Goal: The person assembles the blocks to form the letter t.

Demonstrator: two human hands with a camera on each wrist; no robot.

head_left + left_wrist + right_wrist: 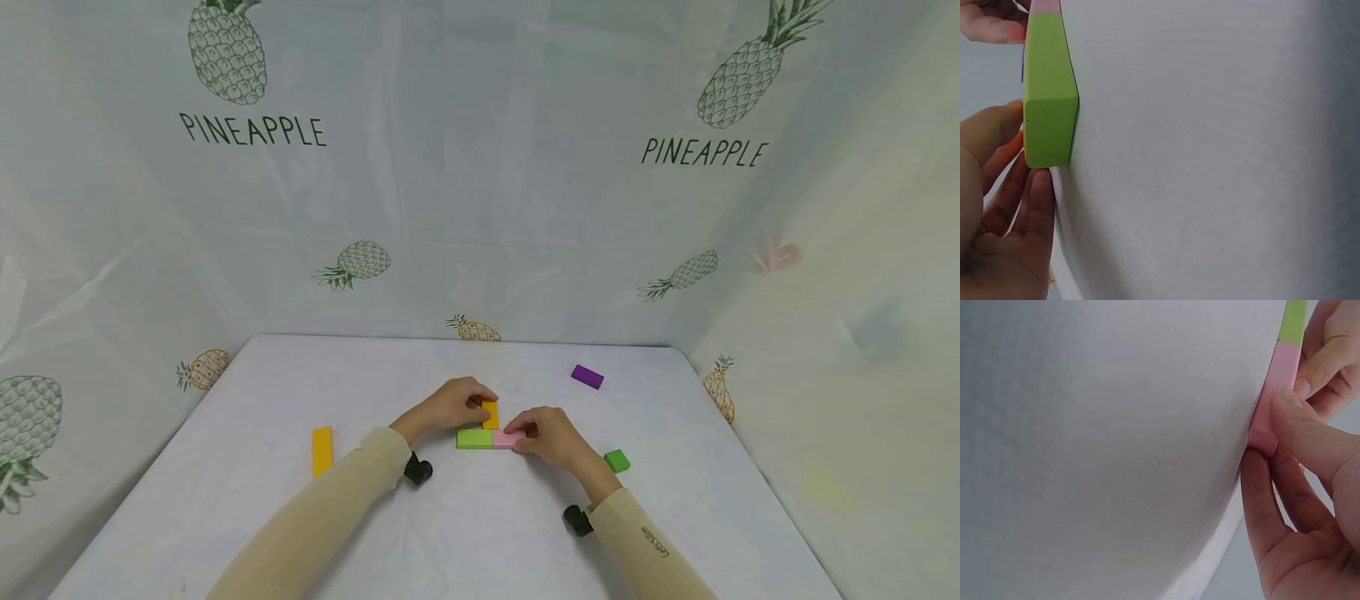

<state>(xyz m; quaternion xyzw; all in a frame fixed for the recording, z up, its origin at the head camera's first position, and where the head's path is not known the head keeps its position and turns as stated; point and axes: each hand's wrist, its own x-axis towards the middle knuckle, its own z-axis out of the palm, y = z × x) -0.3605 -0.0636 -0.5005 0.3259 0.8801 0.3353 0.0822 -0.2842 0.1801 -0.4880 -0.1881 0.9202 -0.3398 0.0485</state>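
Observation:
In the head view my left hand (453,403) grips a yellow-orange block (491,415) that points away from me. Its near end meets a row made of a light green block (474,439) and a pink block (506,441), set end to end. My right hand (553,437) holds the pink block at its right end, index finger on the far side and thumb on the near side. The right wrist view shows that thumb (1294,412) against the pink block. In the left wrist view the light green block (1049,94) hides most of the yellow-orange one.
A longer yellow-orange block (322,450) lies at the left, partly behind the left sleeve (322,517). Beyond the right hand lies a purple block (587,377). A green block (617,461) is beside the right forearm. Pineapple-print sheeting (480,208) rises behind the white table (480,533).

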